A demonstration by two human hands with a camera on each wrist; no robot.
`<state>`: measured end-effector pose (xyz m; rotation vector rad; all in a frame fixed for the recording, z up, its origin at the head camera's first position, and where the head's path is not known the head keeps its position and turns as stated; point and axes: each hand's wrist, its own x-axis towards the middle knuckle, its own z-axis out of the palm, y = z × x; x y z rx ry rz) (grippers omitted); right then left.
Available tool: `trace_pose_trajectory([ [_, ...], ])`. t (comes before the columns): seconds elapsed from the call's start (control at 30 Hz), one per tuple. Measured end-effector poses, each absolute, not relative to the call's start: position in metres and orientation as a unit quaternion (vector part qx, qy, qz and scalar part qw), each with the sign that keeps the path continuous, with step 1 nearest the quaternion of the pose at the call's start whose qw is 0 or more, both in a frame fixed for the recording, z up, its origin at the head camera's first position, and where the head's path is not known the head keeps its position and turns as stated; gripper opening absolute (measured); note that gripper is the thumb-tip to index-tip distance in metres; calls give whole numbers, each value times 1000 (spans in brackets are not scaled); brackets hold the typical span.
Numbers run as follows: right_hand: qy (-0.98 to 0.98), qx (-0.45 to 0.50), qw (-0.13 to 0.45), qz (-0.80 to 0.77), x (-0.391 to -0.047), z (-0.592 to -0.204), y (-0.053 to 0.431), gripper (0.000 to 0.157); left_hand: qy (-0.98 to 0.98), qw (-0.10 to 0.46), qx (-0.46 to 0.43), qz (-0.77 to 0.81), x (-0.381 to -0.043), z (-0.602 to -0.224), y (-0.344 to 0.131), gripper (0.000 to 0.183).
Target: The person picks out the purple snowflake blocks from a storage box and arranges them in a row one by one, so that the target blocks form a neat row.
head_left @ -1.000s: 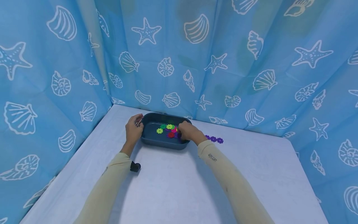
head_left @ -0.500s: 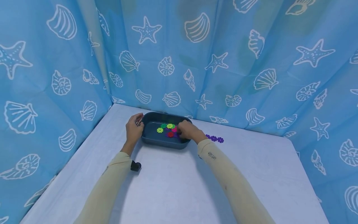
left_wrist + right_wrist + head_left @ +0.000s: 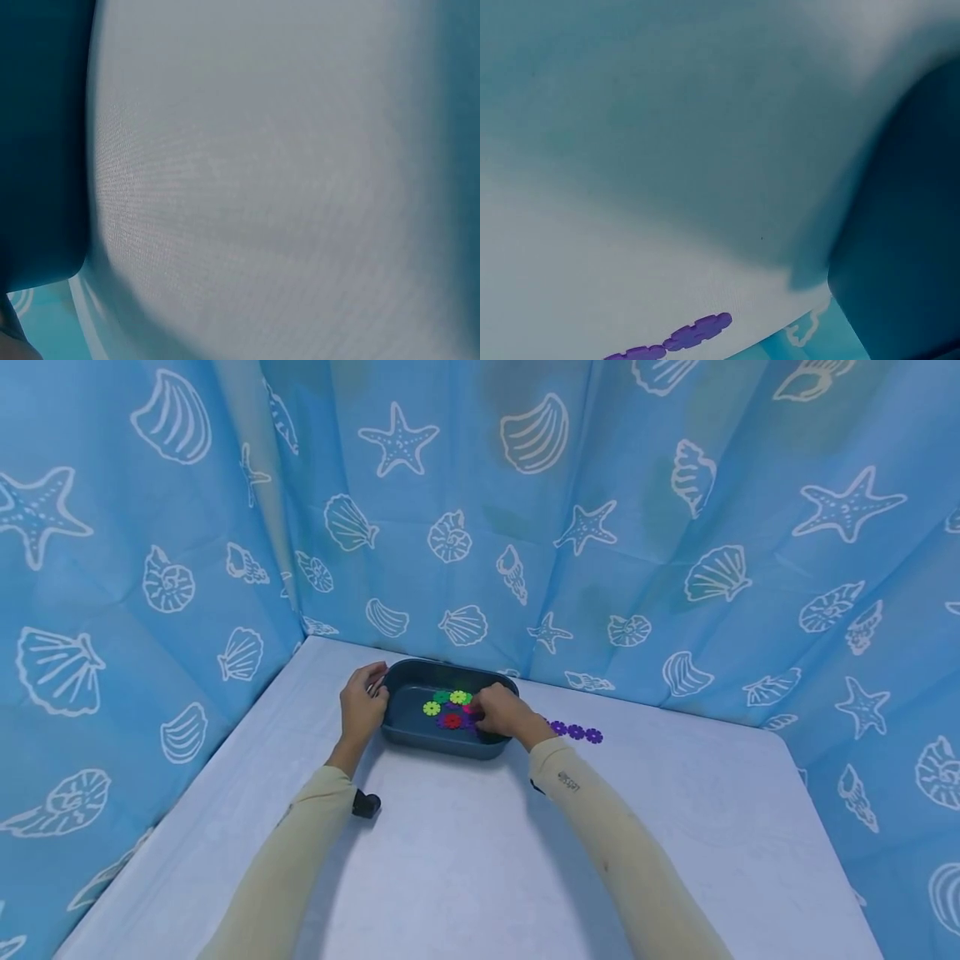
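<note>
A dark grey rectangular basin (image 3: 442,745) stands near the back of the table, with several flower-shaped plastic discs inside. Among them are a red disc (image 3: 452,721), a yellow-green disc (image 3: 431,708) and a green disc (image 3: 441,697). At the basin's left end my left hand (image 3: 363,703) grips the rim, thumb toward the inside. My right hand (image 3: 504,710) reaches over the right end, fingers bent down among the discs. Its fingertips are hidden, so whether they pinch a disc does not show. The left wrist view catches only the basin's outer wall (image 3: 41,150).
Right of the basin lies a row of purple discs (image 3: 575,732), partly behind my right wrist; two also show in the right wrist view. A white cloth covers the table (image 3: 450,843). A blue shell-print curtain (image 3: 480,527) hangs close behind the basin.
My right hand has shifted slightly left within the basin. The red disc has slid a little left, and more of the purple row shows beside my wrist. My left hand stays at the rim.
</note>
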<state>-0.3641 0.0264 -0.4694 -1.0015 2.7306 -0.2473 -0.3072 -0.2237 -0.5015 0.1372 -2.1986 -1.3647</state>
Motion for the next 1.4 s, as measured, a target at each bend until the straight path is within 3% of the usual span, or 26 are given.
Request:
trace_pose_trajectory([
  [0.57, 946, -295, 85, -102, -361, -474, 24, 31, -813, 271, 48, -513, -307, -502, -221, 38],
  [1.07, 937, -289, 138, -138, -366, -467, 23, 37, -818, 277, 50, -502, -308, -500, -223, 38],
  [1.4, 942, -291, 113, -120, -362, -470, 21, 34, -818, 271, 52, -505, -306, -499, -222, 37],
])
